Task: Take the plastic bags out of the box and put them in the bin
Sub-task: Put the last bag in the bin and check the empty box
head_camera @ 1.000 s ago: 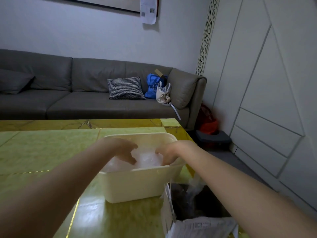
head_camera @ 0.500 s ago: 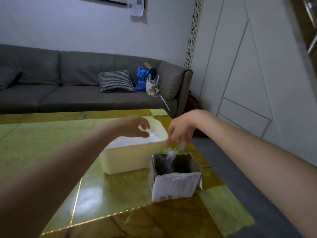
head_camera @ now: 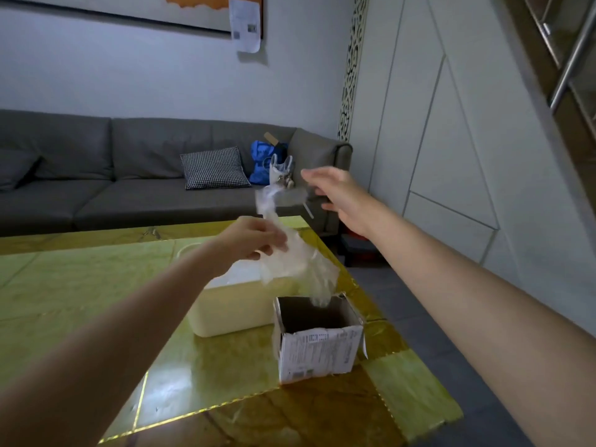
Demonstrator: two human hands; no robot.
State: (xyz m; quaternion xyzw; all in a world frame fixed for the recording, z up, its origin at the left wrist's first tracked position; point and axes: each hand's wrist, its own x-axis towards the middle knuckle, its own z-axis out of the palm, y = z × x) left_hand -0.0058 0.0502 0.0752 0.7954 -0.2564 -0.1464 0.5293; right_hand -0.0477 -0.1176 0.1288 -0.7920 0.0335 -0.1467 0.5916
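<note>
Over the table's right edge, left hand [head_camera: 254, 238] pinches a plastic bag [head_camera: 290, 262] above the bin [head_camera: 317, 346]; right hand [head_camera: 338, 195] fingers spread, empty; the limp bag could catch the rim and spill outside

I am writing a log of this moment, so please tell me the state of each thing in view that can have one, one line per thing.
left hand: fingers curled, gripping the plastic bag.
right hand: raised, fingers straight, holding nothing.
plastic bag: crumpled, held in the air, its lower tip over the cardboard bin.
cardboard bin: upright, top open.
white box: upright on the table, no lid on it, pale contents inside.
</note>
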